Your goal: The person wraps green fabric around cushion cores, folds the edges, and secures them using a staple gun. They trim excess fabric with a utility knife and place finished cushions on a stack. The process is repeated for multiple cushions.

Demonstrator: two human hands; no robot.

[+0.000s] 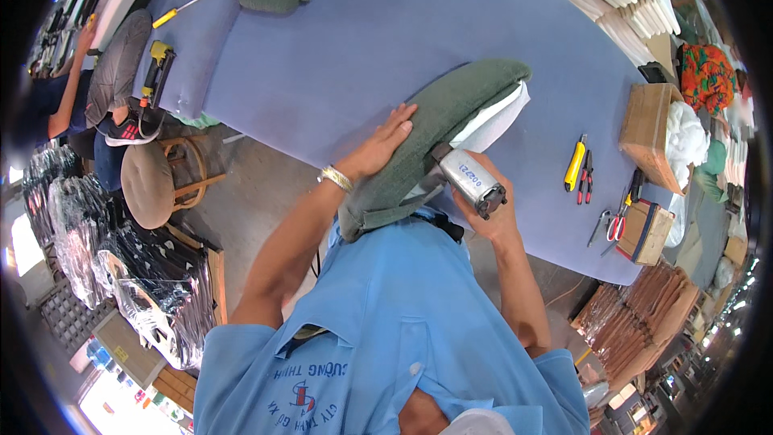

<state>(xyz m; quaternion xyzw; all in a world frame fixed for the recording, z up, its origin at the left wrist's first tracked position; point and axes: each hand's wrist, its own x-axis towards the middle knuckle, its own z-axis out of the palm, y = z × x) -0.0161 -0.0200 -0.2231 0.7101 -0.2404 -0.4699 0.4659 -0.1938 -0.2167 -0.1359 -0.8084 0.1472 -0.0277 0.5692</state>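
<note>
A dark green fabric-covered cushion point(439, 109) is tilted up on its edge at the near side of the table, its lower end against my blue shirt. White backing material point(493, 122) shows along its right side. My left hand point(383, 147) lies on the outer green face, fingers stretched out flat. In my right hand point(495, 216) is a silver staple gun point(471, 180), gripped with its dark nose at the cushion's underside edge. The cushion's rim and the gun's body hide the exact contact spot and most of the right fingers.
The table point(354, 56) has a blue-grey cover. At right lie a yellow utility knife point(575, 163), red-handled pliers point(586, 177), scissors point(617, 225) and a cardboard box point(646, 125). Another staple gun point(155, 72) and a screwdriver point(179, 10) lie at far left, near a seated person point(68, 109).
</note>
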